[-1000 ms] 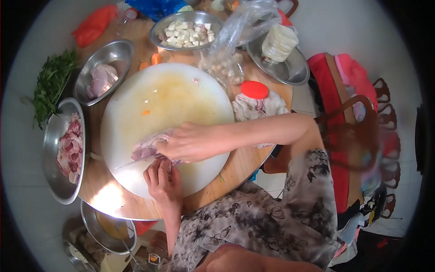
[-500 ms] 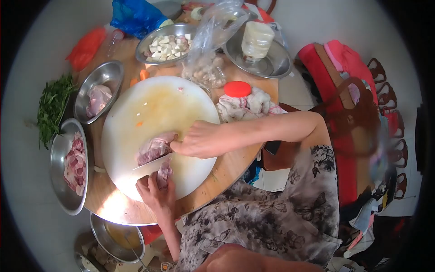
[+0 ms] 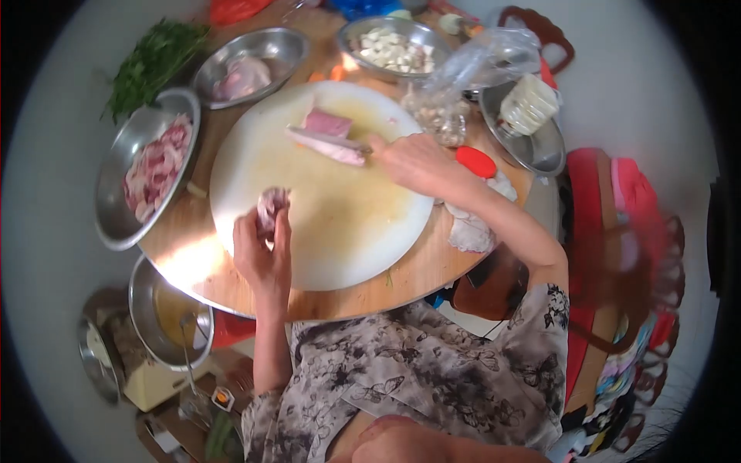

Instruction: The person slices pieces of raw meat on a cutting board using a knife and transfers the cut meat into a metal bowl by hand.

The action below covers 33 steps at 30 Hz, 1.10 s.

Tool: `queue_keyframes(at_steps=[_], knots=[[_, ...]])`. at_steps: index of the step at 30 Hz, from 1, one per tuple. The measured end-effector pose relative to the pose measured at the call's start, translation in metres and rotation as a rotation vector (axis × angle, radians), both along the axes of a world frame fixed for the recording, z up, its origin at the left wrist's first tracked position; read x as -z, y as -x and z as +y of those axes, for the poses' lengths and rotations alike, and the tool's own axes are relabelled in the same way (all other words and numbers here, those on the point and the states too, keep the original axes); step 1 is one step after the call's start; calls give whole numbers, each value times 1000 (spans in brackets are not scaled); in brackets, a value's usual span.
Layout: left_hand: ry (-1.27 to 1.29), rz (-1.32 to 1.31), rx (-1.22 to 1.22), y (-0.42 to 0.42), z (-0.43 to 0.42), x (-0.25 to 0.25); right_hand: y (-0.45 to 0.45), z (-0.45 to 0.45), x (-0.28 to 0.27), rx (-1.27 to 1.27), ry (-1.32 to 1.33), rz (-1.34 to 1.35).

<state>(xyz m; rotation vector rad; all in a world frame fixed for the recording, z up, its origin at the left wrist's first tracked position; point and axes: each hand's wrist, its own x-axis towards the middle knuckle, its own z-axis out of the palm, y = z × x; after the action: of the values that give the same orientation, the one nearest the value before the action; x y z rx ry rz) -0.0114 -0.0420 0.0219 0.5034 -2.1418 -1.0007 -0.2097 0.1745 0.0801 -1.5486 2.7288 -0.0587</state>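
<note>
The larger meat piece (image 3: 328,123) lies on the round white cutting board (image 3: 332,231), toward its far side and well inside the rim. A paler meat strip (image 3: 336,153) sits at its near side, with the knife (image 3: 320,137) set along the line between them. The blade points left across the board. Whether its edge touches the board cannot be told.

The right hand (image 3: 421,163) is closed around the knife's handle, over the board's right part; its forearm crosses the right rim. The left hand (image 3: 264,243) grips a small meat piece (image 3: 272,207) between thumb and fingers, at the board's near-left rim, well apart from the blade. Bare board surface separates the two hands and continues to the near-right rim.

Left of the board, a metal bowl of cut meat (image 3: 108,193) stands at the table edge, leafy greens (image 3: 154,65) beyond it. At the board's far-left side is a metal bowl with a pale meat piece (image 3: 292,48); past the far rim, a bowl of white cubes (image 3: 349,37). A clear plastic bag (image 3: 490,58) and a red lid (image 3: 475,161) occupy the right side. Nearside, a bare strip of wooden table (image 3: 401,284) borders the board.
</note>
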Motion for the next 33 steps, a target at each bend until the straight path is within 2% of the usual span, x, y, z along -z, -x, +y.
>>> queue_keyframes(at_steps=[2,4,5,9,12,15,17,21,26,30,32,33], knots=[[117,119,-28,7,3,3,-3,0,1,71,-6,-38],[462,-223,-2,1,6,10,-11,-2,-3,70,-9,-63],[534,-281,46,-1,8,20,-15,-1,-3,97,1,-71],[499,-303,39,-14,15,11,-28,6,4,115,-8,-22],[387,-219,72,-19,10,6,-47,10,3,72,127,34],[312,-77,168,-14,6,6,-77,8,-22,40,106,-90],[384,7,233,-7,6,12,-91,11,-31,-73,-17,-161],[477,-2,235,-1,6,19,-104,19,-36,-132,-64,-83],[333,-26,259,-2,4,13,-95,12,-41,-207,-131,-210],[318,-53,261,0,4,9,-82,-19,-44,-216,-189,-276],[340,-40,244,1,4,10,-72,-37,-25,-290,77,-268],[342,-47,244,1,3,11,-66,-48,-17,-291,80,-275]])
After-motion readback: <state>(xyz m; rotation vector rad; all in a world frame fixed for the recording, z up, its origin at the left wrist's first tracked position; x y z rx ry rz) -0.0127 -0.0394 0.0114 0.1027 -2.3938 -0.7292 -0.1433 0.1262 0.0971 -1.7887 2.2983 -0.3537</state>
